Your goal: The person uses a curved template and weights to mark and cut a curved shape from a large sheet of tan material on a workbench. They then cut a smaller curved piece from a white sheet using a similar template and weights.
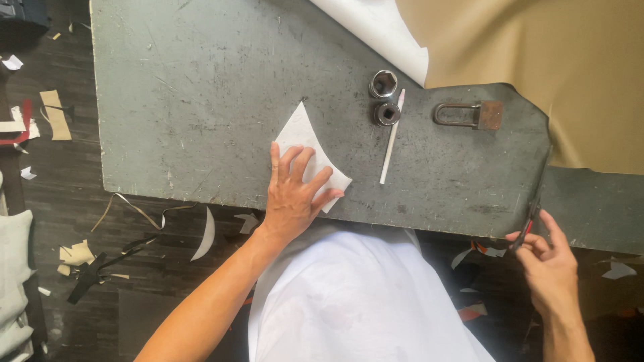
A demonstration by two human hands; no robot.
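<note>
My left hand (293, 194) lies flat, fingers spread, on a white curved-edged paper piece (302, 137) near the front edge of the grey worktable (194, 87). My right hand (547, 258) is below the table's front edge at the right, closed on scissors (530, 224) with dark and red handles; their blades point up along the cut edge of a tan sheet (557, 60). The tan sheet covers the table's far right corner, its white underside (382, 30) folded over.
Two metal sockets (384, 97) stand mid-table, next to a thin white stick (391, 141) and a padlock (469, 114). Scraps of tan, white and dark material litter the dark floor (80, 255) at the left and under the table.
</note>
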